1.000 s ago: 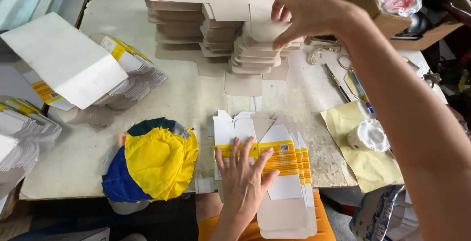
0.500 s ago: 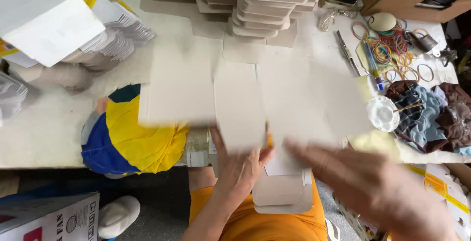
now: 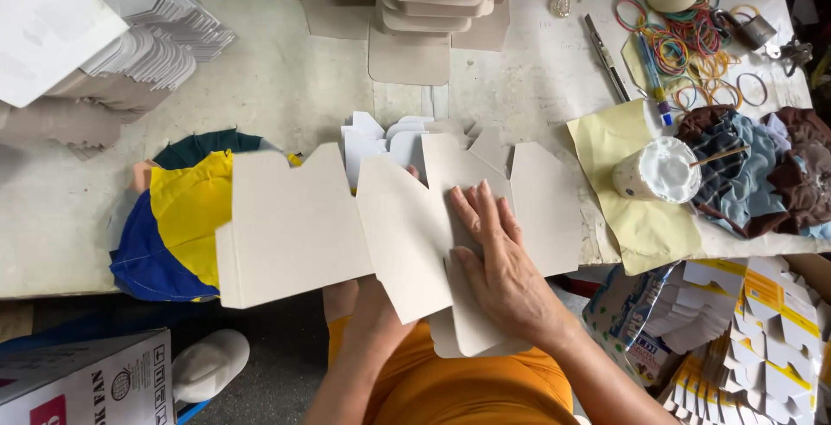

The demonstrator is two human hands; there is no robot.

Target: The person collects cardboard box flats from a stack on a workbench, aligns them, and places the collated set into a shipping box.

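Head view: your right hand [image 3: 498, 260] lies flat with fingers spread on the cardboard sheet [image 3: 389, 226], so press evenly while your left hand [image 3: 368, 291], its fingers hidden under the sheet, steadies it.

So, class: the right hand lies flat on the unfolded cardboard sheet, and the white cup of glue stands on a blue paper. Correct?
Not quite. In the head view, the white cup stands on a yellow paper, not blue. The right hand does lie flat on the cardboard sheet.

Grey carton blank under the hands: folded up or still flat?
Flat. The carton blank lies spread, its panels side by side and flaps out; the right hand presses on it.
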